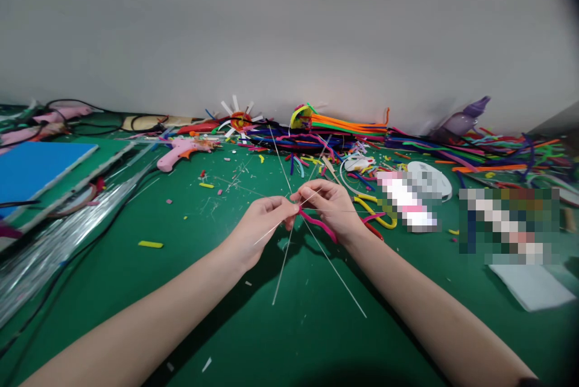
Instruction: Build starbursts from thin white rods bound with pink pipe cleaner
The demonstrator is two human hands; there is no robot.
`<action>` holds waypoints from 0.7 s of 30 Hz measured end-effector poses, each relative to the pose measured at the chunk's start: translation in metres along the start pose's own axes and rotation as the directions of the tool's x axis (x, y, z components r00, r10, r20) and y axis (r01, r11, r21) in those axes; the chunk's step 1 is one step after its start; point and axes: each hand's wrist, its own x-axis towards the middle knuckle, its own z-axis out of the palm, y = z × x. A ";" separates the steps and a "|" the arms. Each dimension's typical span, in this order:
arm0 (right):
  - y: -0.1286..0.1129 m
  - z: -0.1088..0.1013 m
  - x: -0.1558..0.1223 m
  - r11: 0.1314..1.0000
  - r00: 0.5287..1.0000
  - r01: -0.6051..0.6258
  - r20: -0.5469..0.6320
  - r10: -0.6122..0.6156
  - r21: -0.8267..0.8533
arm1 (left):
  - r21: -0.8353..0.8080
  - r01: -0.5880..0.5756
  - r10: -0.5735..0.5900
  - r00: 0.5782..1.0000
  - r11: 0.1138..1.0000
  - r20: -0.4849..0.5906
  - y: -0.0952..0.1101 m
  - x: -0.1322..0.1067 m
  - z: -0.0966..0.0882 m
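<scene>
Both my hands meet above the green mat [190, 290] at the centre. My left hand [262, 227] is closed in a pinch on thin white wires [335, 269] that cross and run down toward me and up toward the wall. My right hand [332, 206] is closed around a pink pipe cleaner [316, 222], which curves out under its fingers, and its fingertips also pinch the wires where they cross. The fingertips of the two hands almost touch.
A heap of coloured pipe cleaners [344, 128] lies along the wall. A pink glue gun [181, 151] is at the back left, with a blue board [31, 167] and silvery strips [49, 248] at left. A white round object [429, 179] and white cloth [534, 287] lie at right. Small scraps dot the mat.
</scene>
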 end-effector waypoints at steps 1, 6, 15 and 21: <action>0.000 0.000 0.000 1.000 1.000 -0.010 0.007 0.010 -0.010 | 0.022 0.004 -0.004 1.000 1.000 0.007 0.000 0.000 0.000; 0.000 0.000 0.000 0.998 0.999 -0.049 0.004 0.049 -0.026 | 0.086 -0.007 0.004 1.000 0.996 0.028 0.001 0.000 0.000; -0.009 -0.012 0.006 0.996 0.995 0.014 -0.097 -0.022 -0.090 | 0.045 -0.046 0.052 0.988 0.998 -0.143 0.003 0.003 -0.002; -0.014 -0.014 0.003 0.939 0.989 0.143 0.007 -0.148 -0.312 | 0.021 -0.135 0.136 0.958 0.991 -0.254 -0.001 0.009 -0.009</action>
